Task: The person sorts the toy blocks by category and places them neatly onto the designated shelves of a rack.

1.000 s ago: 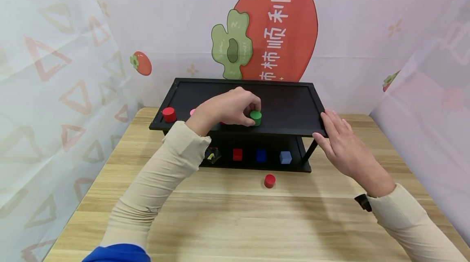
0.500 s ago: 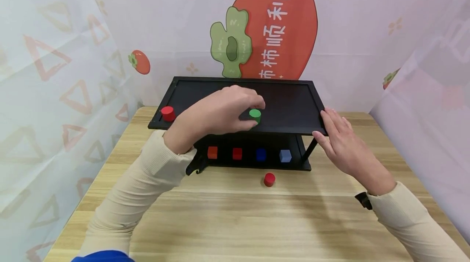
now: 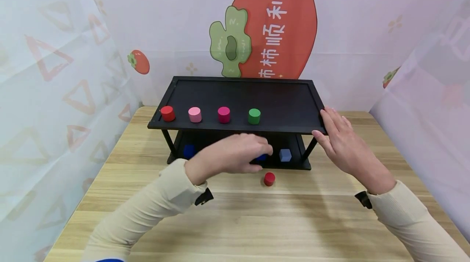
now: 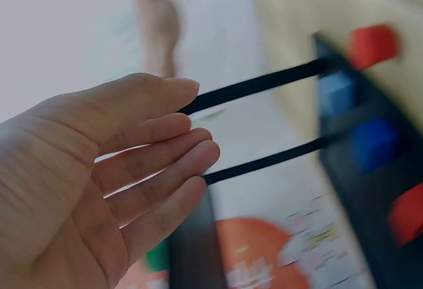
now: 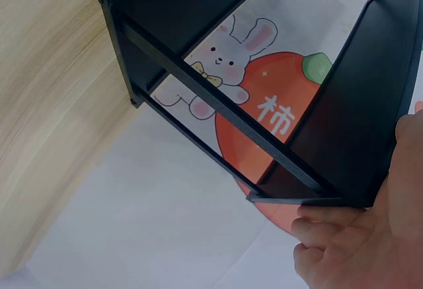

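Note:
My left hand [image 3: 235,154] is in front of the black two-tier rack [image 3: 279,98], fingers loosely bent and holding nothing. Just beyond its fingertips a red cylinder block [image 3: 269,179] stands on the table. My right hand [image 3: 341,149] rests on the rack's right edge, fingers extended. Along the front of the top tier stand a red cylinder [image 3: 167,113], a pink cylinder [image 3: 195,114], a magenta cylinder [image 3: 224,115] and a green cylinder [image 3: 254,116]. In the left wrist view the left hand [image 4: 132,170] shows an empty gap between thumb and fingers.
On the lower tier are a light blue cube [image 3: 285,155], a blue cube [image 3: 261,157] partly covered by my left hand, and another blue block [image 3: 189,151] at the left. The wooden table [image 3: 249,221] extends in front. A printed cloth [image 3: 176,21] hangs behind.
My left hand has let go of the green cylinder, which stays on the top tier. The hand has moved down toward the red cylinder on the table. My right hand stays put.

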`<state>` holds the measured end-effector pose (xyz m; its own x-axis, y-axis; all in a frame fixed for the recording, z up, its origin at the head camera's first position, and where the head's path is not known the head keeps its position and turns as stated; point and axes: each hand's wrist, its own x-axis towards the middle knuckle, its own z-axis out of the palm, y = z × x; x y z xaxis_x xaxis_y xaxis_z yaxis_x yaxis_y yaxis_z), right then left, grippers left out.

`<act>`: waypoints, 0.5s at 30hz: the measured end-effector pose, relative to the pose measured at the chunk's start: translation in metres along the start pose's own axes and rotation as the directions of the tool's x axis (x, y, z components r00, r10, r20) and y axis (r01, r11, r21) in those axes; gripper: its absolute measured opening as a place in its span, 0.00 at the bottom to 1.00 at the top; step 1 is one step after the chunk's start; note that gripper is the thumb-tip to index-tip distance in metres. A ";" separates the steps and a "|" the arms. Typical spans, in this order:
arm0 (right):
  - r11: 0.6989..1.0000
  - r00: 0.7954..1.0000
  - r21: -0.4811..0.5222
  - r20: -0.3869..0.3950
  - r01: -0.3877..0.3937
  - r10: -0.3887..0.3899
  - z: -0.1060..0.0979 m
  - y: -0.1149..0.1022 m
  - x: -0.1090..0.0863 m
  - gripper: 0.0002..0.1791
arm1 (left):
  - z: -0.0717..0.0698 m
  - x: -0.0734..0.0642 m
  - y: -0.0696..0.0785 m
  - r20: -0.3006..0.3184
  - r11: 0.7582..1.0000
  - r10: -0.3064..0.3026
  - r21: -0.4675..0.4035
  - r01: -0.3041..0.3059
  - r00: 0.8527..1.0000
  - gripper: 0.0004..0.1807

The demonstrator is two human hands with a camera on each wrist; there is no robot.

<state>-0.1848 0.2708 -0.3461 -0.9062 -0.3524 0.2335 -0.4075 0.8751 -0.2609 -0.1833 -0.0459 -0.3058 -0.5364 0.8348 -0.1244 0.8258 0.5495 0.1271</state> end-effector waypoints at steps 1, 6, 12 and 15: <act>1.000 1.000 0.000 0.001 -0.001 0.001 0.000 0.000 0.000 0.41 | 0.009 0.004 0.000 0.016 1.000 0.000 0.004 0.000 1.000 0.24; 1.000 1.000 -0.004 0.003 0.002 -0.002 0.001 0.000 0.001 0.41 | 0.051 0.022 -0.001 0.040 1.000 0.008 -0.015 -0.008 0.999 0.20; 1.000 1.000 -0.001 0.001 0.007 -0.007 0.000 0.000 0.000 0.41 | 0.092 0.037 -0.005 0.007 0.999 -0.007 -0.042 0.007 1.000 0.19; 1.000 1.000 -0.002 0.007 -0.001 0.001 -0.001 -0.001 0.000 0.41 | 0.103 0.041 -0.006 -0.004 0.999 -0.017 -0.037 0.017 1.000 0.19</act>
<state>-0.1843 0.2705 -0.3452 -0.9074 -0.3538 0.2267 -0.4064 0.8763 -0.2589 -0.1925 -0.0186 -0.4134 -0.5513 0.8252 -0.1228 0.8094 0.5647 0.1612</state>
